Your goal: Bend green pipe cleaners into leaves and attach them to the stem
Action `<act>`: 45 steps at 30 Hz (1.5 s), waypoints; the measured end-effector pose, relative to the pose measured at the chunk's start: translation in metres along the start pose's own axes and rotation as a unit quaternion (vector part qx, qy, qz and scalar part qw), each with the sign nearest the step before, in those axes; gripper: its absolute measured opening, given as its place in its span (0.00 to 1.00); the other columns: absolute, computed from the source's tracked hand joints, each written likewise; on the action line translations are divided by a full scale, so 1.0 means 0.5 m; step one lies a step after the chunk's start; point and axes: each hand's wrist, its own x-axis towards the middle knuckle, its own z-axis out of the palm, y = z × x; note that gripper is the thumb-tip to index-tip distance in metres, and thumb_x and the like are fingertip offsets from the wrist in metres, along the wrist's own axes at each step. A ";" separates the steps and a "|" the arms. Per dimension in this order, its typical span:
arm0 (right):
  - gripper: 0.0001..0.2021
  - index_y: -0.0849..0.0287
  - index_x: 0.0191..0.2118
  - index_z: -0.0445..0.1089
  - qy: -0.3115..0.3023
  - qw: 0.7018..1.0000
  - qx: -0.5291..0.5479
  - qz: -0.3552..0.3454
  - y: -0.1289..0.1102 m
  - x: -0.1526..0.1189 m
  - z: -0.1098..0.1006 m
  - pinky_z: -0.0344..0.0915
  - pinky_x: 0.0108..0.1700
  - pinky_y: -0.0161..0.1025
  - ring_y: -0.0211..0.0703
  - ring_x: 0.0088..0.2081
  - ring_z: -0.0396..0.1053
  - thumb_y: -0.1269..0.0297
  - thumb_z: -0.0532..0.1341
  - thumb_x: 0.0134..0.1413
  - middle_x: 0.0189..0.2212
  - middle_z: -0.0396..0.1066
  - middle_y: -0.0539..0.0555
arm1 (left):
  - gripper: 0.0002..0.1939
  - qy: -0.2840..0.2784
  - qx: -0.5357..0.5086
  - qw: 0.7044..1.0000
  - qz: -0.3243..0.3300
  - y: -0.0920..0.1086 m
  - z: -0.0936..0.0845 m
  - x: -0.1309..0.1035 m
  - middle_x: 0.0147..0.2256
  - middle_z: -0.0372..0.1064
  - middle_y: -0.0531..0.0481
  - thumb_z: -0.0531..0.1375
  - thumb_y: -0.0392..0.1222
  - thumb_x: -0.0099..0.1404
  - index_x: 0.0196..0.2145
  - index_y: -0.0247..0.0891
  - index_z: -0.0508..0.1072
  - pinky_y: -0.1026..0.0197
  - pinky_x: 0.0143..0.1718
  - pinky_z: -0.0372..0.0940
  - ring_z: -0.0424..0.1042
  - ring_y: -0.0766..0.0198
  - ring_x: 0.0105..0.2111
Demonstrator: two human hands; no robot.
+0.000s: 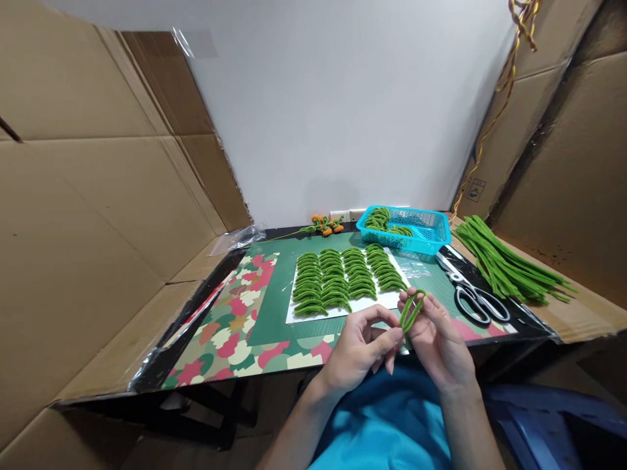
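Note:
A green fuzzy stem [410, 316], bent into a narrow loop, is held between both hands above the table's front edge. My left hand [366, 344] pinches its lower end with thumb and forefinger. The upper end is gripped by my right hand [441, 339], palm turned up. Just beyond them lies a white sheet [306, 319] bearing four columns of curved green pieces [334, 281]. Farther back, a blue plastic basket [431, 245] holds more green pieces [378, 219] at its left side.
Black-handled scissors [473, 299] lie right of the hands, beside a bundle of long green stems [509, 261]. Orange flowers [327, 225] on a stem rest at the back. Cardboard walls [98, 215] stand left and right. A green mat [269, 313] covers much of the table.

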 end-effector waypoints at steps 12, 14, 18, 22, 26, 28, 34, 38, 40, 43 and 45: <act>0.12 0.53 0.36 0.83 -0.011 1.000 0.011 0.006 -0.001 -0.003 0.008 0.76 0.44 0.37 0.44 0.45 0.79 0.60 0.81 0.45 0.42 0.82 0.51 | 0.20 -0.016 0.013 0.999 0.031 -0.002 0.001 0.003 0.28 0.70 0.53 0.66 0.56 0.71 0.41 0.37 0.68 0.71 0.15 0.53 0.68 0.72 0.17; 0.12 0.53 0.37 0.83 -0.011 1.000 0.013 0.004 -0.001 -0.003 0.009 0.76 0.42 0.36 0.43 0.44 0.79 0.60 0.81 0.45 0.41 0.82 0.51 | 0.19 -0.001 0.020 0.999 0.042 -0.006 0.002 0.003 0.27 0.68 0.55 0.66 0.56 0.71 0.40 0.37 0.68 0.71 0.15 0.52 0.67 0.72 0.17; 0.13 0.54 0.36 0.82 -0.001 1.000 0.023 0.000 -0.001 -0.003 0.008 0.76 0.44 0.34 0.41 0.43 0.79 0.61 0.81 0.44 0.40 0.82 0.51 | 0.18 0.029 0.035 0.997 0.058 -0.011 0.005 -0.001 0.25 0.64 0.58 0.66 0.55 0.72 0.40 0.37 0.68 0.71 0.19 0.54 0.65 0.74 0.18; 0.14 0.55 0.37 0.82 -0.006 0.999 0.034 0.002 -0.001 -0.003 0.006 0.76 0.43 0.32 0.38 0.41 0.78 0.63 0.82 0.43 0.40 0.82 0.50 | 0.17 0.042 0.075 0.995 0.057 -0.011 0.011 -0.002 0.29 0.63 0.57 0.62 0.55 0.75 0.41 0.38 0.67 0.71 0.21 0.55 0.66 0.75 0.20; 0.14 0.55 0.37 0.82 -0.005 0.999 0.039 0.015 -0.002 0.000 0.002 0.77 0.42 0.32 0.37 0.39 0.78 0.62 0.81 0.45 0.40 0.82 0.50 | 0.18 0.036 0.094 0.993 0.059 -0.008 0.017 -0.003 0.31 0.64 0.55 0.62 0.56 0.75 0.41 0.37 0.68 0.70 0.23 0.59 0.67 0.73 0.22; 0.14 0.55 0.38 0.81 -0.007 0.999 0.030 0.012 -0.001 0.002 0.001 0.78 0.42 0.35 0.38 0.38 0.78 0.61 0.80 0.46 0.41 0.82 0.50 | 0.19 0.034 0.091 0.994 0.053 -0.007 0.018 -0.003 0.32 0.66 0.54 0.63 0.57 0.73 0.42 0.36 0.69 0.69 0.24 0.62 0.67 0.72 0.23; 0.10 0.51 0.38 0.81 -0.035 0.998 -0.012 -0.050 0.003 0.000 -0.007 0.77 0.42 0.41 0.45 0.44 0.79 0.58 0.77 0.52 0.44 0.82 0.52 | 0.21 0.012 0.072 0.997 0.035 -0.008 0.014 0.001 0.31 0.69 0.52 0.60 0.58 0.75 0.39 0.35 0.71 0.70 0.24 0.64 0.68 0.72 0.23; 0.06 0.47 0.40 0.80 -0.066 0.979 -0.092 -0.170 0.014 -0.002 -0.018 0.75 0.49 0.47 0.47 0.49 0.78 0.55 0.73 0.60 0.47 0.80 0.52 | 0.26 0.018 0.030 0.999 -0.007 -0.002 0.007 0.010 0.28 0.71 0.50 0.57 0.64 0.74 0.38 0.34 0.71 0.72 0.14 0.52 0.68 0.72 0.17; 0.04 0.49 0.40 0.78 -0.065 0.953 -0.156 -0.252 0.016 -0.006 -0.020 0.74 0.49 0.48 0.48 0.49 0.77 0.57 0.69 0.64 0.47 0.79 0.54 | 0.30 0.038 0.007 0.999 -0.020 0.001 0.004 0.012 0.27 0.71 0.50 0.56 0.68 0.73 0.39 0.33 0.71 0.72 0.12 0.51 0.68 0.71 0.16; 0.04 0.51 0.41 0.78 -0.090 0.875 -0.307 -0.363 0.008 -0.018 -0.013 0.72 0.51 0.48 0.49 0.52 0.74 0.66 0.65 0.68 0.49 0.75 0.57 | 0.34 0.055 -0.012 0.998 -0.024 0.002 0.002 0.014 0.26 0.72 0.50 0.53 0.71 0.72 0.40 0.33 0.72 0.72 0.11 0.52 0.68 0.71 0.15; 0.10 0.50 0.43 0.79 -0.141 0.795 -0.430 -0.403 -0.004 -0.026 -0.004 0.69 0.55 0.51 0.52 0.56 0.70 0.73 0.63 0.68 0.52 0.73 0.57 | 0.34 0.052 -0.020 0.998 -0.030 0.000 0.000 0.013 0.24 0.71 0.50 0.53 0.72 0.72 0.41 0.33 0.72 0.73 0.12 0.52 0.68 0.70 0.15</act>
